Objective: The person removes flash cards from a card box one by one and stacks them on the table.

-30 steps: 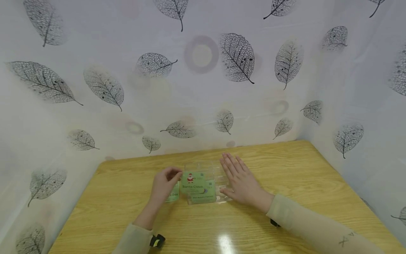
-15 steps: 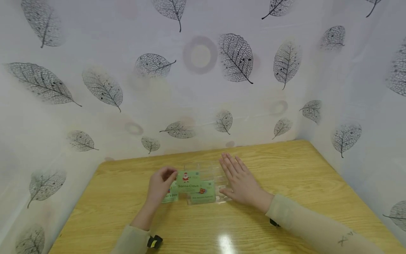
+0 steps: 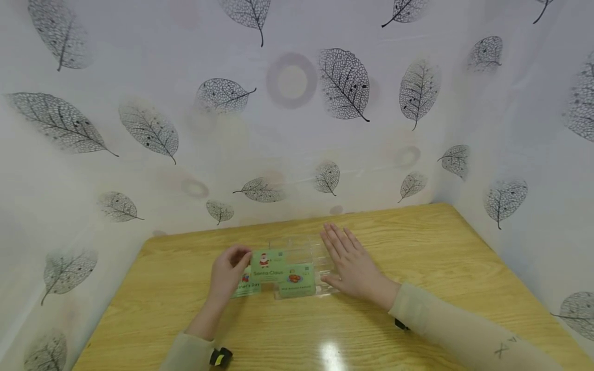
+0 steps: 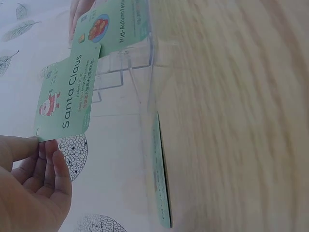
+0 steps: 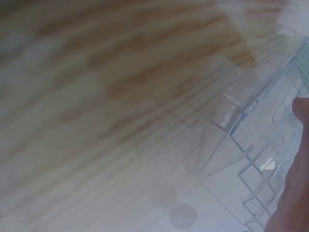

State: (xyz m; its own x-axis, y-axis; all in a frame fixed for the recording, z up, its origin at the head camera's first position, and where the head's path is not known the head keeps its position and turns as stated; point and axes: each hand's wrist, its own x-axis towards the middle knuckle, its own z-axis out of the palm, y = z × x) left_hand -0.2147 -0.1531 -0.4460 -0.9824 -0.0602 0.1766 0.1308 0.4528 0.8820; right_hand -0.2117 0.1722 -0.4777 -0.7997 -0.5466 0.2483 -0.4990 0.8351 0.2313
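A green Santa Claus card (image 3: 266, 267) is pinched at its left edge between the thumb and fingers of my left hand (image 3: 224, 275). In the left wrist view the Santa Claus card (image 4: 67, 99) is held up, its far end overlapping the Mid-Autumn Festival card (image 4: 123, 24). That second card (image 3: 298, 282) sits at the front of a clear plastic tiered holder (image 3: 301, 243). My right hand (image 3: 352, 265) lies with straight fingers on the holder's right part. A third green card (image 3: 248, 289), its print ending in "Day", lies on the table left of the holder, partly covered.
The wood-grain table (image 3: 390, 340) carries everything and ends at a white curtain (image 3: 287, 144) with leaf prints, behind and at both sides. In the right wrist view the holder's clear stepped slots (image 5: 251, 150) show next to the right hand (image 5: 294, 188).
My left hand has moved left with the Santa Claus card, uncovering more of the Mid-Autumn Festival card and of the "Day" card. My right hand has stayed in place on the holder.
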